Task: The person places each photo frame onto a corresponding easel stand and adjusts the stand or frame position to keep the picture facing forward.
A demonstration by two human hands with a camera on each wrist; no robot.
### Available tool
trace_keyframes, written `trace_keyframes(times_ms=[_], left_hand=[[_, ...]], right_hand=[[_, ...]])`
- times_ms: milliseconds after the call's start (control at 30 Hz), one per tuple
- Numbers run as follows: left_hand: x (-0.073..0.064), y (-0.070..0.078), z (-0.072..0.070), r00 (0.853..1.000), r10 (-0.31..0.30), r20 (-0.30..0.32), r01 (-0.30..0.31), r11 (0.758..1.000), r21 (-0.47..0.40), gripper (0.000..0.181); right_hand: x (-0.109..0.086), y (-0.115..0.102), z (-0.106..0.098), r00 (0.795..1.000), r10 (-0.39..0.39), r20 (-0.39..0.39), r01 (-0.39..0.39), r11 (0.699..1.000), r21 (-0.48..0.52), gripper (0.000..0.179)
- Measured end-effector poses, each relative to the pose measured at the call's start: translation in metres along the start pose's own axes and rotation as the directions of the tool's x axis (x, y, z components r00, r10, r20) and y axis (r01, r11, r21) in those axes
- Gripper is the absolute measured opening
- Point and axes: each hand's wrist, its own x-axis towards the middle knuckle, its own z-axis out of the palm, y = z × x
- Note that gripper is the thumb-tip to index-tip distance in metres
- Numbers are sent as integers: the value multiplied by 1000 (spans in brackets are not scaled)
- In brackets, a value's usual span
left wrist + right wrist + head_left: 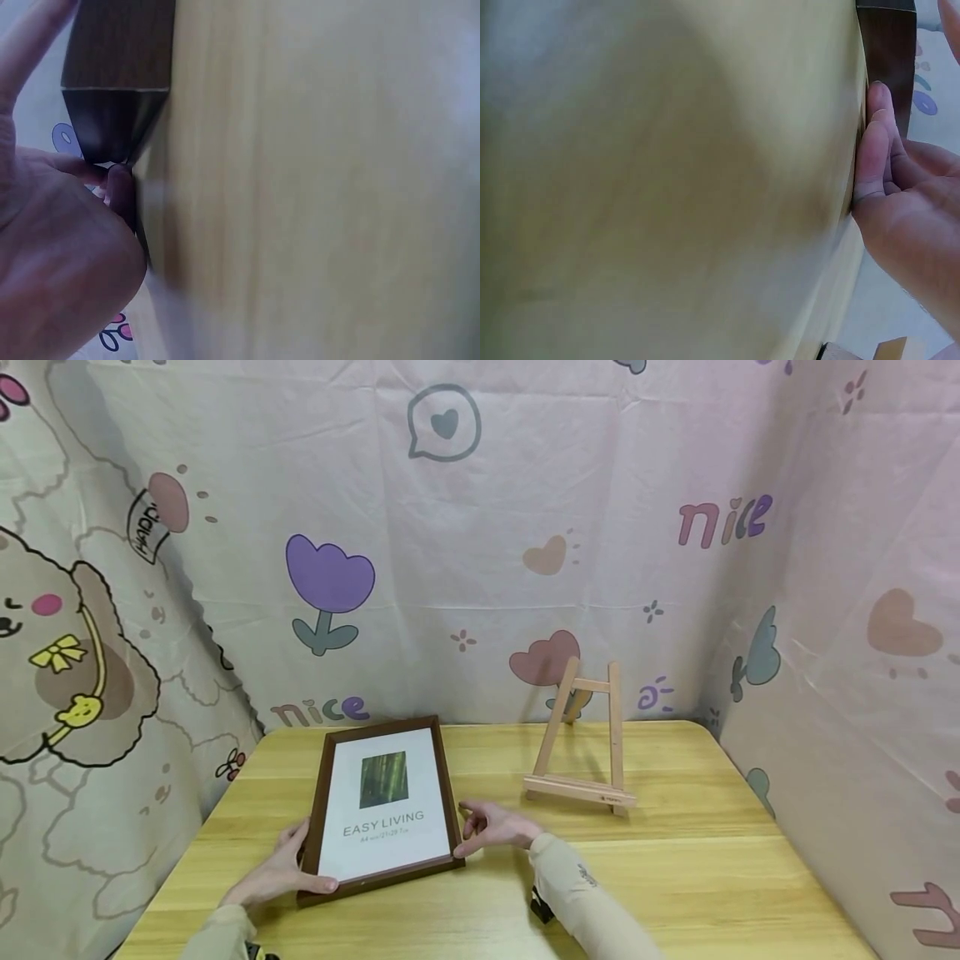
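A brown picture frame (447,793) with a white mat and a small green forest picture lies on the wooden table, printed "EASY LIVING". My left hand (281,868) grips its lower left corner, thumb across the front edge and the other fingers mostly hidden beside and beneath it. At the lower right corner my right hand (495,828) holds the frame's side, thumb tip at the corner. In the right wrist view its curled fingers (874,154) meet the dark frame edge low against the table. The left wrist view has the left fingers (120,191) tucked under the frame's corner.
To the right, a small light-wood easel (617,727) stands upright on the table (712,860), its ledge facing me. Behind the table hangs a patterned cloth (465,527), with more cloth along both sides.
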Motion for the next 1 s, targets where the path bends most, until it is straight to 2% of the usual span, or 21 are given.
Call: trace_keyframes(times_ms=[167,367,600,1000], left_hand=[[1,-1,-2,1000,-16,13,16,1000,6,138],[1,-2,-3,1000,-18,25,17,1000,13,140],[0,-4,-3,999,36,31,-37,999,32,138],[-3,-3,-1,999,-14,38,12,999,34,136]], right_hand=[[2,-2,2,1000,11,1,-11,1000,-29,98],[3,-10,7,999,42,-3,-42,990,-133,102],[8,-11,13,998,36,-49,-48,965,-258,101],[9,-6,15,997,17,-71,-36,962,-272,102]])
